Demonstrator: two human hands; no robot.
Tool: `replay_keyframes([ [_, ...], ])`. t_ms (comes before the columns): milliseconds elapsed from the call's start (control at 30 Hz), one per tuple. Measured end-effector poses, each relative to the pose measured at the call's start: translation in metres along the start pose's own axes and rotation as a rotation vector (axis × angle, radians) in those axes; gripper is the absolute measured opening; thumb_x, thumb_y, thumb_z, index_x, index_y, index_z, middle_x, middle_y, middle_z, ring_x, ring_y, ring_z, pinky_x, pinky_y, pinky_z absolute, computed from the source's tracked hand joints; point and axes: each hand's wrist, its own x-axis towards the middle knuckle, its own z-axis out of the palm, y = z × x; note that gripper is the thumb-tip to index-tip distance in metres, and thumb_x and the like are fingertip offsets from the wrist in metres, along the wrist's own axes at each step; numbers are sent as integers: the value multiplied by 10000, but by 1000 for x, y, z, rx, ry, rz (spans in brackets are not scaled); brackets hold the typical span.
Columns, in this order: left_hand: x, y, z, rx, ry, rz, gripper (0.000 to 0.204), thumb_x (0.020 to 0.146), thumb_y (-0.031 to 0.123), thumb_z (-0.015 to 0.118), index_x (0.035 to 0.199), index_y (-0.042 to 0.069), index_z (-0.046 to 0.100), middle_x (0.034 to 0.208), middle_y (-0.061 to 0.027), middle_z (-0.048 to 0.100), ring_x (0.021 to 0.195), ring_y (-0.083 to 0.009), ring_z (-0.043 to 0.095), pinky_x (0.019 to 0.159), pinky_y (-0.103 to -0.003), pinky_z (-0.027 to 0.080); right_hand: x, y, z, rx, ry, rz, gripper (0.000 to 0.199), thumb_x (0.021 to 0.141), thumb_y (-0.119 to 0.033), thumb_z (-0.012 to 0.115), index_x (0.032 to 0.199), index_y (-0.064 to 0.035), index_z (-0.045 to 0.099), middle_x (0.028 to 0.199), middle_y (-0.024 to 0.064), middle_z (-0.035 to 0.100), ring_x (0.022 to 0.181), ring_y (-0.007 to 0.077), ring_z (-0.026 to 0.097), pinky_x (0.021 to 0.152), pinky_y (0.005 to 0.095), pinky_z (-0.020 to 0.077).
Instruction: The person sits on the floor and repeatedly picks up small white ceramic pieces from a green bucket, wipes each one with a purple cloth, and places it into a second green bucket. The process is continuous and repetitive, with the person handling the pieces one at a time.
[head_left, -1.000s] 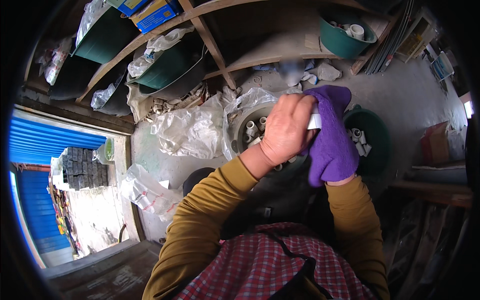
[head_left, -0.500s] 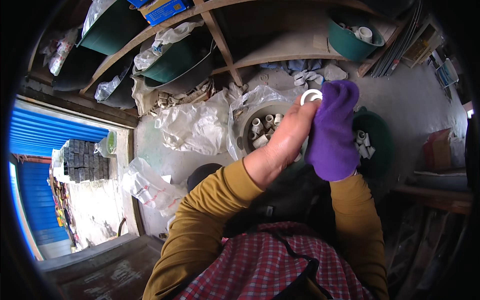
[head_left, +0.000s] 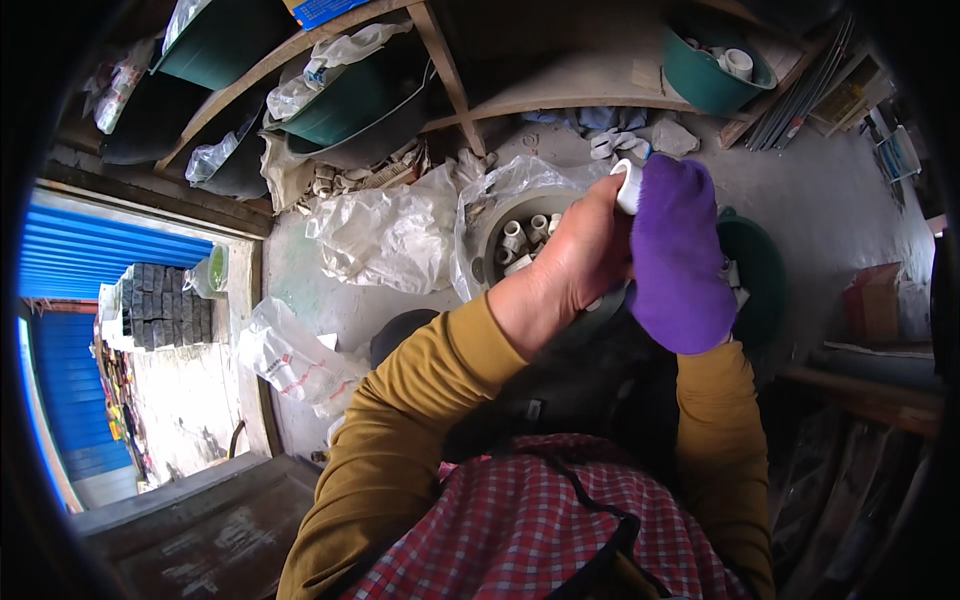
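A short white pipe fitting [head_left: 628,186] with a round open end is gripped in my bare left hand [head_left: 588,228], fingers curled round it. Purple cloth [head_left: 678,245] covers my right hand [head_left: 680,290] down to the wrist and lies against the fitting's right side. The cloth hides my right fingers. Below my left hand stands a grey tub [head_left: 487,262] holding several white fittings [head_left: 515,237]. Beyond my right hand is a dark green tub [head_left: 765,265] with more white fittings [head_left: 738,290], partly hidden by the cloth.
Crumpled clear plastic [head_left: 385,235] and a plastic bag [head_left: 290,355] lie on the floor to the left. Wooden shelves [head_left: 580,98] at the back hold green basins [head_left: 710,80]. A doorway [head_left: 255,350] opens at the left; a cardboard box [head_left: 873,305] sits at right.
The fitting has tilted, and its open end faces less toward me. My left hand has turned slightly with it. The purple-covered hand has shifted a little and its cloth looks smoother.
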Motion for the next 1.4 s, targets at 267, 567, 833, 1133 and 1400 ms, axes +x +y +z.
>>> replay_keyframes([
  [267, -15, 0, 5, 129, -45, 12, 400, 870, 321, 343, 1088, 27, 505, 1056, -128, 550, 889, -233, 538, 786, -355, 433, -16, 32, 4, 21, -40, -74, 237, 757, -80, 560, 975, -7, 502, 823, 66, 523, 760, 181, 525, 696, 315, 440],
  [567, -11, -10, 2, 333, -8, -124, 290, 866, 254, 379, 832, 22, 549, 646, -30, 533, 528, -105, 488, 504, -247, 447, -36, 36, -7, 1282, -222, 468, 215, 873, -138, 441, 1057, -35, 484, 846, 32, 541, 696, 111, 539, 622, 227, 463],
  [833, -10, -21, 13, 462, -30, -59, 307, 883, 257, 400, 747, 30, 556, 596, 5, 479, 480, -75, 439, 419, -205, 407, -36, 37, -13, 185, 83, 81, 185, 825, -127, 549, 974, -26, 503, 739, 50, 538, 669, 166, 551, 635, 264, 462],
  [1133, -12, -18, 22, 679, 39, 24, 357, 892, 304, 403, 743, 18, 554, 608, -39, 531, 536, -162, 564, 461, -264, 421, -62, 63, -8, 670, -35, 105, 250, 859, -177, 482, 1056, -23, 479, 840, 98, 558, 765, 234, 554, 715, 329, 458],
  [1400, -7, -32, 3, 1760, 273, 1012, 194, 748, 217, 574, 786, 28, 568, 694, -146, 572, 604, -322, 563, 542, -382, 462, -27, 43, -25, 159, -132, -164, 436, 667, -235, 670, 994, -18, 479, 877, 177, 549, 820, 339, 549, 711, 382, 436],
])
